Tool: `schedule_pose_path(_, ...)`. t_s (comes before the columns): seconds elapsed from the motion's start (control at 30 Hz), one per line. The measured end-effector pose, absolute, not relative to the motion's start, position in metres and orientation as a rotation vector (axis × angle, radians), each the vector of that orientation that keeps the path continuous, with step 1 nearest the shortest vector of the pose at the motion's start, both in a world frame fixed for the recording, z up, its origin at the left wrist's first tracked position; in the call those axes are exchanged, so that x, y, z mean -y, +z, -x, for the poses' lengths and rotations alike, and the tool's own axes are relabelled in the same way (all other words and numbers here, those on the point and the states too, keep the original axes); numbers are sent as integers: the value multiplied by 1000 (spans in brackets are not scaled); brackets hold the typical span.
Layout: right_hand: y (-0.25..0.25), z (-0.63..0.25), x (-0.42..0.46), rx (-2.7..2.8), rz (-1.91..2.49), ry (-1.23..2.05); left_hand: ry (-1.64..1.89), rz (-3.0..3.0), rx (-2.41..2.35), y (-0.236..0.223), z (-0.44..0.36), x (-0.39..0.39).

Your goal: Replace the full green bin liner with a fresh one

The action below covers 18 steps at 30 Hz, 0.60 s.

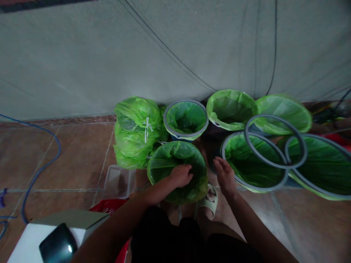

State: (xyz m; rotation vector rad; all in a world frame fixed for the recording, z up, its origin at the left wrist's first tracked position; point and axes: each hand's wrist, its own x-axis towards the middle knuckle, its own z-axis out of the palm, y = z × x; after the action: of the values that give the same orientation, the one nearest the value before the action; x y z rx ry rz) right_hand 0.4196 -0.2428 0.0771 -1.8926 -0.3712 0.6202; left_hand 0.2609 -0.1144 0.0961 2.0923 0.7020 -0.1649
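My left hand [181,176] reaches over the mouth of the nearest bin, inside its green bag liner [161,160]. Its fingers are loosely bent and a little apart, and I see nothing in them. This bin's liner is folded out over the edge, with no grey ring on top. To the right, my right hand [225,176] is held open beside a lined bin [255,160], its fingers stretched out and nothing in them. A loose grey ring [275,117] lies tilted across that bin and the neighbouring lined bin [323,164].
Along the wall stand a ringed bin [185,117] and two bins with green liners [231,106] [285,113]. Tied green bags [134,131] are piled at left. A clear plastic tray [117,180], a white box [30,237] and a blue cable [41,170] are nearby.
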Motion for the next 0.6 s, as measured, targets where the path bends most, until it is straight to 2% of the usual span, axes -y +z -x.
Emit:
schedule_pose_path(0.13,79,-409,258,411,1912,718,-277,-2196,-587,107,-265,129)
schedule_pose_path(0.33,73,-379,227,676,2017,758,-453,-2333,-475,87,-263,168)
schedule_pose_path(0.6,70,-370,227,737,2138,757,-591,-2569,-330,87,-258,166)
